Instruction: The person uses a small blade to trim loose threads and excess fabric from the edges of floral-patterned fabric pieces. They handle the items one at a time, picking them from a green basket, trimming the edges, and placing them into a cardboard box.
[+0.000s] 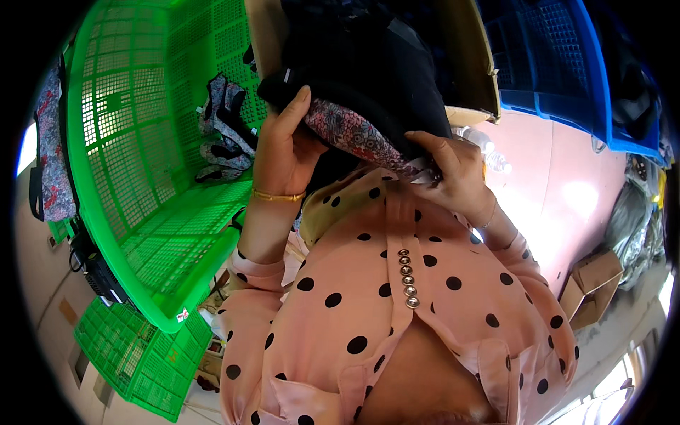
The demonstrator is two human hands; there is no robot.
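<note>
Head view: black-edged floral fabric piece [350, 134] held up between both hands, near the cardboard box [265, 34].
Left hand [287, 145]: thumb pinching its left end — other fingers mostly hidden.
Right hand [457, 173]: pinching the right end.
Fabric: looks light, soft, unlikely to slip or break — probably best held at both ends.

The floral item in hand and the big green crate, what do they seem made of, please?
Floral item: probably matte printed fabric, as it bends softly. Big green crate: likely moulded plastic with a slight sheen, judging by its even colour and lattice walls.
</note>
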